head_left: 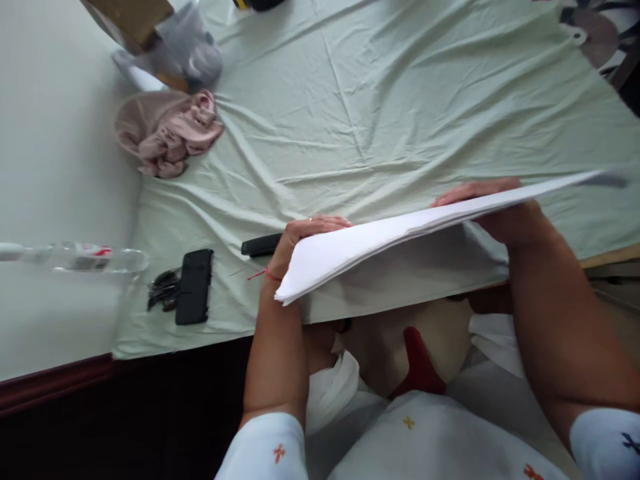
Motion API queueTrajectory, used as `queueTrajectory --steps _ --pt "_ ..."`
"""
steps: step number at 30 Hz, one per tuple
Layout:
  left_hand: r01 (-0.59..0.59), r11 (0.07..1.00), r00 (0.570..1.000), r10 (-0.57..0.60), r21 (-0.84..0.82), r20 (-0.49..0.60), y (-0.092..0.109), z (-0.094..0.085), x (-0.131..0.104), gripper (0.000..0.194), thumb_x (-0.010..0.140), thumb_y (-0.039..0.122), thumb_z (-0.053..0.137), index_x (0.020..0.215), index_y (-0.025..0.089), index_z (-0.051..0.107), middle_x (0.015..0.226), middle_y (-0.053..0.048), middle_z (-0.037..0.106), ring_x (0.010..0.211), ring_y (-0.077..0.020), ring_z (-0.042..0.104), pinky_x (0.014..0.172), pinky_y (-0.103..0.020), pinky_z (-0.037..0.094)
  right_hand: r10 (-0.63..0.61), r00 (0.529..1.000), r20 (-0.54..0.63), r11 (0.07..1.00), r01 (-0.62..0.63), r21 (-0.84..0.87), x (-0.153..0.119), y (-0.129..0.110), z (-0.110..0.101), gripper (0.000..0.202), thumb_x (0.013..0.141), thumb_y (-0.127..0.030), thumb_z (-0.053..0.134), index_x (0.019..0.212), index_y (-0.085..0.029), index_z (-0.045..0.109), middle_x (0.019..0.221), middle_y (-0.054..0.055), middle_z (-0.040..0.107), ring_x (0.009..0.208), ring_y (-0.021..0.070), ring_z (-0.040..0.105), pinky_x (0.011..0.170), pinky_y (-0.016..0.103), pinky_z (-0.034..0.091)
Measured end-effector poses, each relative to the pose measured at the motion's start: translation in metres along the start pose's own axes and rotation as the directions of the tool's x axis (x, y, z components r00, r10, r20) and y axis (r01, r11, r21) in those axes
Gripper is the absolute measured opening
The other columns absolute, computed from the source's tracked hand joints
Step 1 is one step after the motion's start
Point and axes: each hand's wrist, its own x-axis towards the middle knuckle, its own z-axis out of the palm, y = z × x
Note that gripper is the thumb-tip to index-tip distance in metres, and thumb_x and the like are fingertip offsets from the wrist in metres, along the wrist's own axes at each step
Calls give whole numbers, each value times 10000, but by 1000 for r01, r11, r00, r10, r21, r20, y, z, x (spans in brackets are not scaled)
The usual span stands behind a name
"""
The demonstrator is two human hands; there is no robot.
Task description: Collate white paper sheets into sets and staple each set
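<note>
Head view: a stack of white paper sheets [360, 245] is suspended, tilted, above the near edge of the pale green tablecloth [340, 127]; the left hand [315, 228] grips its left portion, fingers extended close together along the far edge; the right hand [506, 223] grips farther right, fingers on the far side and palm beneath; both thumbs are hidden, so exact finger spacing cannot be told. A black elongated object [260, 245] lies just beside the left wrist, partly covered; farther left lie a black smartphone [195, 287], a bunch of keys [164, 290] and a clear plastic bottle [95, 259]; a crumpled pink cloth [173, 130] lies beyond.
</note>
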Motion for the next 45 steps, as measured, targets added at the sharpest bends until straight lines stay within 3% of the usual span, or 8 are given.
queueTrajectory --steps 5,9,16,28,34,38,41,45 --pt "71 991 979 -47 117 -196 -15 -2 -8 263 776 473 865 904 247 826 947 -52 805 976 -281 756 989 -451 612 58 973 -225 998 -55 17 -1 12 0 341 584 -306 970 780 -178 722 937 62 740 900 225 662 897 407 581" --pt "125 950 936 -17 286 -352 -24 3 -11 326 843 533 788 894 211 788 902 -59 778 899 -246 733 987 -453 601 87 968 -233 996 -78 49 0 9 6 388 564 -255 981 848 -185 727 1002 49 750 957 218 667 918 381 579" --pt "211 972 930 -168 100 -326 -18 8 -4 450 869 583 772 1081 186 773 1146 -99 785 1128 -255 720 1047 -377 573 192 970 -147 976 -174 129 -2 0 9 239 741 -308 914 862 -152 780 962 80 767 818 148 655 771 296 570" --pt "303 940 891 -337 -155 -305 -15 15 -3 460 858 596 788 1079 192 771 1145 -95 789 1110 -281 736 1030 -408 613 240 928 -286 930 -135 343 8 -2 27 327 630 -248 956 893 -175 777 972 63 795 818 177 711 774 313 607" --pt "315 941 918 -334 -122 -212 -9 14 -7 454 877 588 774 1086 184 772 1139 -89 793 1148 -277 721 1064 -403 590 251 917 -309 918 -124 378 13 1 29 304 621 -225 940 882 -190 787 982 41 806 829 176 718 749 293 619" --pt "366 926 919 -376 -95 -120 -5 8 -13 413 879 588 774 905 176 768 847 -49 773 791 -192 735 735 -289 644 361 895 -263 893 -250 375 14 2 29 290 602 -222 941 840 -167 785 951 70 800 777 180 701 663 292 604" --pt "444 888 890 -452 -121 -55 -5 3 -18 436 865 616 775 798 187 728 646 -15 681 517 -148 623 436 -249 514 409 885 -222 876 -312 368 14 1 31 302 584 -239 951 809 -157 768 950 91 792 741 184 684 618 304 592" --pt "433 900 896 -435 -40 -86 -3 1 -20 509 840 673 767 680 198 681 529 -5 620 408 -117 508 342 -235 338 421 870 -259 886 -332 323 14 -6 32 235 649 -207 914 807 -151 749 891 81 768 706 156 637 599 280 542"
